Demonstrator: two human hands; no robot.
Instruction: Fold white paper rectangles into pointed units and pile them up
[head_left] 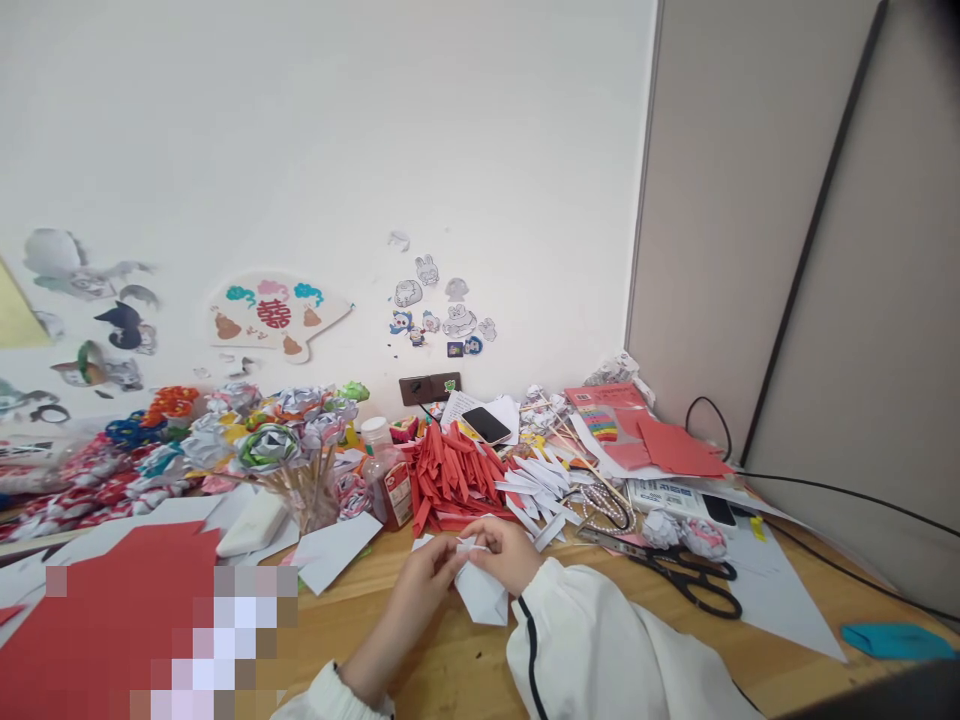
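Note:
A sheet of white paper [484, 597], folded along at least one edge, is between my two hands above the wooden table. My left hand [435, 572] pinches its upper left part with thumb and fingers. On the other side, my right hand [505, 550] grips the top edge, its fingers curled over the paper. Just beyond my hands lie a heap of folded red paper strips [454, 475] and a pile of folded white paper strips [536, 487]. The paper's underside and some fingertips are hidden.
Black-handled scissors [697, 580] lie right of my right arm. A bottle with a white cap [388, 480] stands behind my left hand. Paper flowers [270, 445] crowd the back left. Red sheets [679, 447] and a phone [487, 425] lie toward the wall.

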